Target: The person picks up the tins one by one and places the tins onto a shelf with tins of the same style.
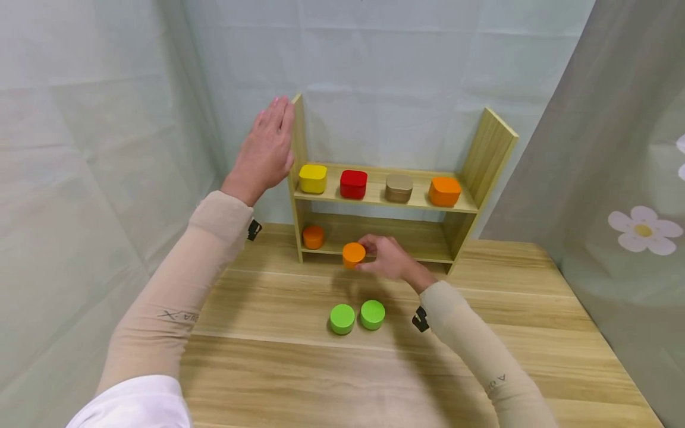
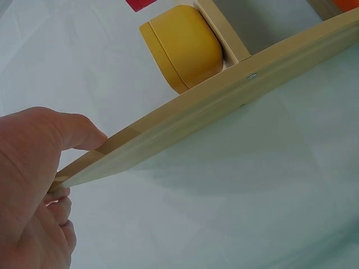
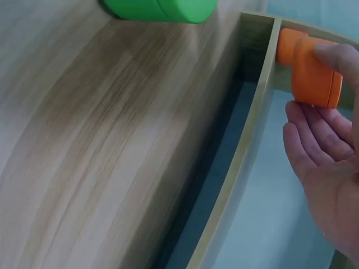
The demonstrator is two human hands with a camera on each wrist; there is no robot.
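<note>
A small wooden shelf (image 1: 487,154) stands at the back of the table. My left hand (image 1: 267,148) rests flat against the outside of its left side panel (image 2: 224,106), fingers straight and thumb (image 2: 73,131) on the panel's edge. My right hand (image 1: 387,257) pinches a round orange tin (image 1: 353,254) at the front of the lower shelf; the right wrist view shows that tin (image 3: 314,78) between thumb and fingers. Another round orange tin (image 1: 313,236) sits at the left end of the lower shelf. Two round green tins (image 1: 342,318) (image 1: 372,314) stand side by side on the table.
On the upper shelf sit a yellow tin (image 1: 313,178), a red tin (image 1: 354,183), a tan tin (image 1: 399,187) and an orange tin (image 1: 445,191). The wooden table (image 1: 321,380) has pale curtains behind it and on both sides.
</note>
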